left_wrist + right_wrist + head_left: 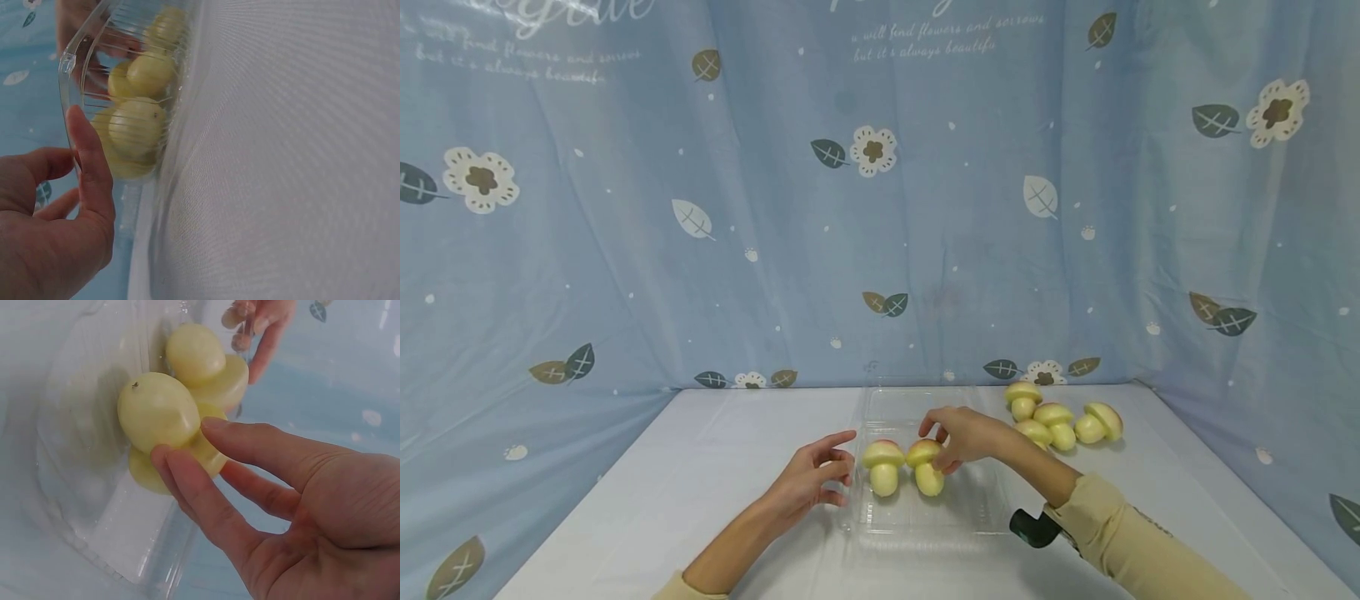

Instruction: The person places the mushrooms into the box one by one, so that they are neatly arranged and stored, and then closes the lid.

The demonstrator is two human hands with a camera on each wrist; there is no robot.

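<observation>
A clear plastic container (pixel 925 523) with its lid folded back lies on the white table. Two yellow-green toy mushrooms lie side by side inside. My right hand (pixel 973 435) pinches the right-hand mushroom (pixel 929 478), thumb and fingertips around its cap and stem, as the right wrist view shows. The left-hand mushroom (pixel 883 477) sits against it, nearer the container's left wall. At that wall is my left hand (pixel 812 477); in the left wrist view, its thumb and a finger pinch the container's rim (pixel 65 94). Ribbed plastic partly veils the mushrooms there.
Several more toy mushrooms (pixel 1054 425) lie grouped on the table (pixel 722 450) to the right of the container. A dark green object (pixel 1034 528) shows beside my right sleeve. Behind the table hangs a blue patterned curtain (pixel 925 233).
</observation>
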